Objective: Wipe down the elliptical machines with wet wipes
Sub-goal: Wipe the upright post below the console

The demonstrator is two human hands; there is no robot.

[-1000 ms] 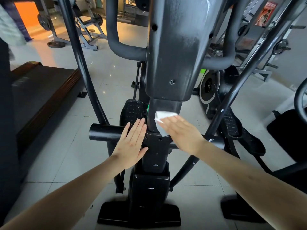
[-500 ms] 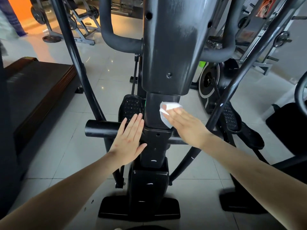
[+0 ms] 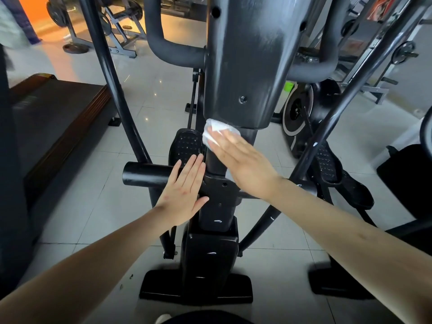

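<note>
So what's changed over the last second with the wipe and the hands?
The right hand has slid the wipe up the post and across to its left edge, right under the housing. The left hand stays flat against the post's left side by the crossbar. Nothing was picked up or released.

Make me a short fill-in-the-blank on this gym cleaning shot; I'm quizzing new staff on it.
1. The white wet wipe is pressed under the ____ hand.
2. The left hand lies flat and holds ____.
3. The wipe touches the elliptical's central ____, just below the console housing.

Missing words: right; nothing; column
</note>
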